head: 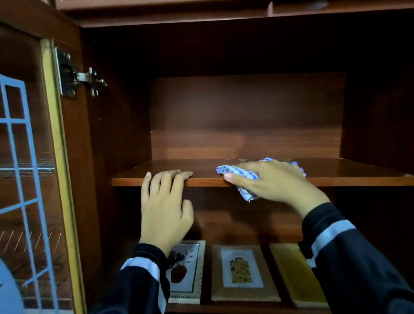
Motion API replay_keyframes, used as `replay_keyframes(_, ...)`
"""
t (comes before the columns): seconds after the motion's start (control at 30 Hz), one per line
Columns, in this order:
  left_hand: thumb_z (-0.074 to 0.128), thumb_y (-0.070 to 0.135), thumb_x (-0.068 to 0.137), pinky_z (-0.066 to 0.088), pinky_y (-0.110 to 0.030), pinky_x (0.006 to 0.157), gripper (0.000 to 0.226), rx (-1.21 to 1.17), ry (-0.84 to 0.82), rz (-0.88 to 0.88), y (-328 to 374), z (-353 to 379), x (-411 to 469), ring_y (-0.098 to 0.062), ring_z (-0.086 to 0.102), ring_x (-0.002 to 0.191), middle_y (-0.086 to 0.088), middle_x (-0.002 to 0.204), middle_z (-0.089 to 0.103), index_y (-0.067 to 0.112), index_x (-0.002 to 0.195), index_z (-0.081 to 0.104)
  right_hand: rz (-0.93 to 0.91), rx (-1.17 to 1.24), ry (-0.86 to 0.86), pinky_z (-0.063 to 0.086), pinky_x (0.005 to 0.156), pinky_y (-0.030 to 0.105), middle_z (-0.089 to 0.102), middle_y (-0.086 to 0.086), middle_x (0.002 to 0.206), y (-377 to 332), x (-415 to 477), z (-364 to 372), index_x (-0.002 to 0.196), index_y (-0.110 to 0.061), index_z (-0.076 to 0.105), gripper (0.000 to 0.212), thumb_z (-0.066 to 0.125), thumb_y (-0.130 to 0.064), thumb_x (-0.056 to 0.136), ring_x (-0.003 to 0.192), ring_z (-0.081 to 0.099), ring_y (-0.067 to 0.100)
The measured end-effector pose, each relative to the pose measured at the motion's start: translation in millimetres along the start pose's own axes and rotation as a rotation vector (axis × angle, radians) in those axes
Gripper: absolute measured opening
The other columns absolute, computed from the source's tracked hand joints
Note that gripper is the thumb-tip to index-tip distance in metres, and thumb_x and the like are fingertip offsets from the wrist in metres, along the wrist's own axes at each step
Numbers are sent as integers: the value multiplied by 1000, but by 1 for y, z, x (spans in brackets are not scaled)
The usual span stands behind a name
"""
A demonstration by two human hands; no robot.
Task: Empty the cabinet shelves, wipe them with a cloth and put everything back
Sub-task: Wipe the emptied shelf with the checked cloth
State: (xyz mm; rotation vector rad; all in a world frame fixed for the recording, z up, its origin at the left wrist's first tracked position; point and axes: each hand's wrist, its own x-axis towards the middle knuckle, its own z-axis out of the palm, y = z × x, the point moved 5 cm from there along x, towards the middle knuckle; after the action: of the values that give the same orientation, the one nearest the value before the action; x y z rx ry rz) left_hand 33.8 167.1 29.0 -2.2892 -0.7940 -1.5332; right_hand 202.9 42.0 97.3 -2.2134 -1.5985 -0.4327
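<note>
Reddish-brown wood lines the open cabinet, and both hands are at the front edge of its upper shelf (340, 172). The left hand (165, 208) grips that edge toward the left. Its fingers (168, 179) lie pressed side by side on top of the board, curled over the lip, and the thumb sits below the edge. The right hand (276, 183) holds a blue-and-white checked cloth (243, 175) against the shelf near the middle of the front edge. The thumb pins the cloth from the left, while the other fingers are hidden behind the back of the hand, so I cannot tell how they lie. A bunched corner of the cloth hangs below the lip. Both sleeves are dark with a white band. On the lower shelf (239, 311) three flat panels lie side by side: a white one with a dark red fruit (186, 271), a brown-framed one (242, 274) and a plain yellow one (298, 274). The glass door (14, 173) with white lattice stands open at left, on a metal hinge (79, 78).
</note>
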Motion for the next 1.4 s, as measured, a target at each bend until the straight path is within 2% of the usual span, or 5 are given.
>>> replay_keyframes(0.3, 41, 24, 73, 11, -42, 121, 55, 1, -11, -5, 1, -1, 0, -20, 47, 124, 4, 123, 57, 23, 125, 58, -167, 13, -38, 28, 86, 23, 41, -39, 140, -4, -4, 5, 137, -63, 37, 59, 35, -82, 82, 134, 35, -5)
replay_keyframes(0.6, 49, 20, 73, 10, -39, 120, 54, 6, -40, -10, 3, -4, 2, -17, 45, 124, 5, 123, 57, 24, 125, 57, -186, -144, 81, 36, 88, 26, 41, -29, 147, -7, -1, 13, 145, -56, 29, 70, 31, -84, 81, 137, 38, 0)
replay_keyframes(0.9, 52, 22, 70, 5, -38, 120, 64, 65, -100, 6, 1, -4, 2, -19, 41, 131, 4, 131, 53, 26, 134, 52, -113, -23, 77, 32, 76, 30, 63, -20, 115, -10, 1, 7, 114, -42, 61, 54, 14, -63, 98, 115, 55, 10)
replay_keyframes(1.2, 49, 24, 73, 2, -52, 120, 88, 223, -158, 1, -13, -16, -26, -27, 14, 151, -5, 158, 29, 42, 155, 21, -213, 52, 11, 29, 86, 28, 47, -30, 140, -22, -2, 12, 136, -55, 46, 43, 20, -58, 102, 133, 41, 2)
replay_keyframes(1.4, 49, 28, 76, -4, -57, 120, 73, 398, 38, 21, -24, -52, -30, -34, 18, 151, -10, 160, 30, 30, 149, 42, -164, 7, 54, 39, 81, 34, 65, -17, 110, -42, 17, 21, 111, -43, 60, 44, 19, -53, 101, 109, 57, 14)
